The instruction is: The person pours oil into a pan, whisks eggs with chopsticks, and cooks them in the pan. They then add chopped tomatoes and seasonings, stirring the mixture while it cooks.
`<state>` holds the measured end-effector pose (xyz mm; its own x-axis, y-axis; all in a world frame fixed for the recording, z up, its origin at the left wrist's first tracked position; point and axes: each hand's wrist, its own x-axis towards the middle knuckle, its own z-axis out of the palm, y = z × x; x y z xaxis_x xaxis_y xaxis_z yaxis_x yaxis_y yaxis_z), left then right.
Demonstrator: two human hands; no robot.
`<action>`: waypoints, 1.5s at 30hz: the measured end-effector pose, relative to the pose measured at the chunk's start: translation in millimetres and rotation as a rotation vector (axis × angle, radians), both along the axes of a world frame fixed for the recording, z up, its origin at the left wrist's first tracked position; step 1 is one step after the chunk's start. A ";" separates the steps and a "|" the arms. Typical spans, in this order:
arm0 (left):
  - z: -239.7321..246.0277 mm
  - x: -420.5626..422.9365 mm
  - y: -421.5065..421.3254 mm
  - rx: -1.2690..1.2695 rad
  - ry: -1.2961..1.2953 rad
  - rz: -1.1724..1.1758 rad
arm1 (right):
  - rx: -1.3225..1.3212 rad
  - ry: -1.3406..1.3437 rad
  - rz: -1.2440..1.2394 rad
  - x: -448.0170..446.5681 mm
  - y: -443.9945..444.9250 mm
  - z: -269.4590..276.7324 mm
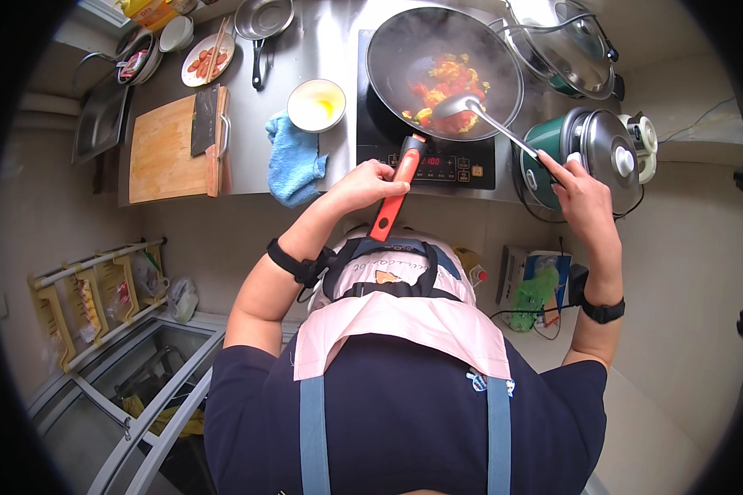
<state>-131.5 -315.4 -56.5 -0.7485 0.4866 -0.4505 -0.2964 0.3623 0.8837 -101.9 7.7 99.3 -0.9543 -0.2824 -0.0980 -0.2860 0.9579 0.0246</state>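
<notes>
A dark wok stands on a black induction cooktop, steam rising from it. Pieces of scrambled egg and tomato lie in its lower right part. My left hand grips the wok's red handle, fingers around its middle. In my right hand is the dark grip of a metal ladle. The ladle's bowl rests in or just over the food, its rounded back turned up. A lit red display shows on the cooktop's control panel.
Left of the cooktop are a bowl with yellow residue, a blue cloth, and a cutting board bearing a cleaver. Farther back sit a plate of sliced sausage and a small pan. A green rice cooker stands close to my right hand.
</notes>
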 end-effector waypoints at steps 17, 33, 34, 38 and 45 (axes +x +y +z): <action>-5.2 -9.9 -11.7 -0.033 -0.057 -0.091 | -0.736 -0.156 -0.600 -78.0 -25.5 -85.5; -3.8 -14.7 -15.8 -0.036 -0.068 -0.123 | -0.482 0.082 -0.450 -18.0 -20.2 -84.7; -3.2 -13.4 -17.4 -0.025 -0.066 -0.110 | -0.453 0.068 -0.515 -22.0 -20.9 -88.2; -1.7 -9.3 -15.6 -0.023 -0.028 -0.036 | -0.787 -0.223 -0.643 -26.5 -34.2 -97.4; 8.8 -1.2 -12.8 -0.029 -0.043 0.059 | -0.880 -0.409 -0.383 1.0 -29.0 -83.7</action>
